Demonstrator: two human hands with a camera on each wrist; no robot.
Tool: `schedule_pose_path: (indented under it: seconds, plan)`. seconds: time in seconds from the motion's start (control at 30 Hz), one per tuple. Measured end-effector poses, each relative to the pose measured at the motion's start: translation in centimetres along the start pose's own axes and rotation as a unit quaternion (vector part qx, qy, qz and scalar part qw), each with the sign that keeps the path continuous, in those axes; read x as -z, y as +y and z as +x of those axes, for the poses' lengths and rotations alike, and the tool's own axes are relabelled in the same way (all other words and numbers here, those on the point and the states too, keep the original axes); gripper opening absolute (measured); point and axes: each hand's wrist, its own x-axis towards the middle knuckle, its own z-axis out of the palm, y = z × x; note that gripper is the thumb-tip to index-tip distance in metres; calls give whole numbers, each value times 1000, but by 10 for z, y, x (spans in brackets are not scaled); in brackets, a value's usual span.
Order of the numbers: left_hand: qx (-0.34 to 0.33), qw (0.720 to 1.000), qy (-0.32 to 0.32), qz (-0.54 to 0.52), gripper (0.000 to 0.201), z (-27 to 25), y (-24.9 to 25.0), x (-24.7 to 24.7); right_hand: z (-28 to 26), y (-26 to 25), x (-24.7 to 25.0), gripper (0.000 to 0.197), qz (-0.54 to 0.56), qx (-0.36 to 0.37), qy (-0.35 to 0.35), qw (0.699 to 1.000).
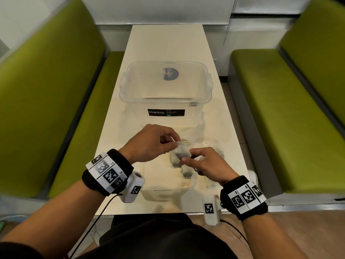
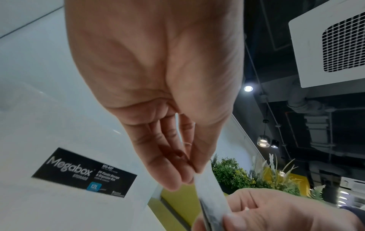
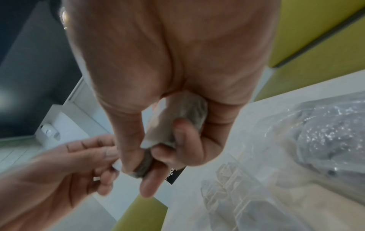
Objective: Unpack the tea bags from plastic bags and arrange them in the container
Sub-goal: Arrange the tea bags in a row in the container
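Over the near end of the table both hands hold one white tea bag [image 1: 182, 153]. My left hand [image 1: 172, 144] pinches its upper edge [image 2: 205, 179] between thumb and fingertips. My right hand [image 1: 186, 159] pinches the lower end with thumb and forefinger and keeps more tea bags [image 3: 177, 121] curled in its palm. Right under the hands stands a small clear container [image 1: 168, 186] with a few dark tea bags [image 1: 186, 173] in it. A plastic bag of tea bags [image 3: 326, 132] lies to the right of the hands.
A large clear Megabox tub [image 1: 166, 101] stands mid-table behind the hands. The white table [image 1: 168, 43] is narrow. Green benches [image 1: 46, 90] flank it on both sides. Crumpled clear plastic [image 1: 211, 144] lies on the table at the right.
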Motion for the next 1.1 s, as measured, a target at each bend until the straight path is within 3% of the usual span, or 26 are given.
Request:
schedule_pose_path:
  seconds: [0.27,0.43,0.6,0.8,0.87,1.03,1.1]
  plan:
    - [-80,983,0,166,11,3,19,5,5,2,-4,14,-72,41,13,996]
    - [-67,985,-8,161,10,4,26,9,5,0,-2,13,-58,50,15,997]
    - [-59,993,-34,96,7,-1,29,11,3,-2,0,33,114,-13,-39,993]
    - [-31,998,-41,32,9,-2,30,13,4,0,7,26,224,-49,-27,973]
    - [-26,998,-41,40,4,-1,27,12,4,3,9,26,209,-43,-15,977]
    - [-6,996,-41,74,28,3,19,10,2,0,9,15,127,-19,27,991]
    - [-4,995,-39,89,22,3,17,9,3,-1,7,15,74,-1,63,995]
